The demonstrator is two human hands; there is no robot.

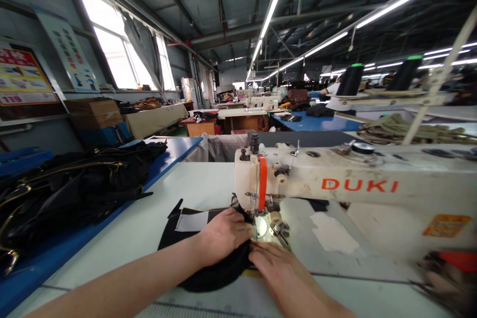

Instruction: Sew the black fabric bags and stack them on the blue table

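Note:
A black fabric piece (pixel 212 273) with a rounded lower edge lies on the pale table of the white sewing machine (pixel 294 174). Near its top it carries a light grey rectangle (pixel 192 222) and a strip of zipper (pixel 201 209). My left hand (pixel 227 232) is closed on the fabric with bent fingers, just left of the presser foot area. My right hand (pixel 274 263) holds the fabric's right edge, its fingertips pressed together close to the lit needle plate (pixel 262 227). The needle and part of the fabric's edge are hidden behind the hands and machine head.
On the left, a blue table (pixel 164 154) bears a heap of black items with gold zippers (pixel 82 179). A white patch (pixel 333 232) lies under the machine arm. Black thread cones (pixel 350 80) stand behind at right. Further back are more worktables and a person.

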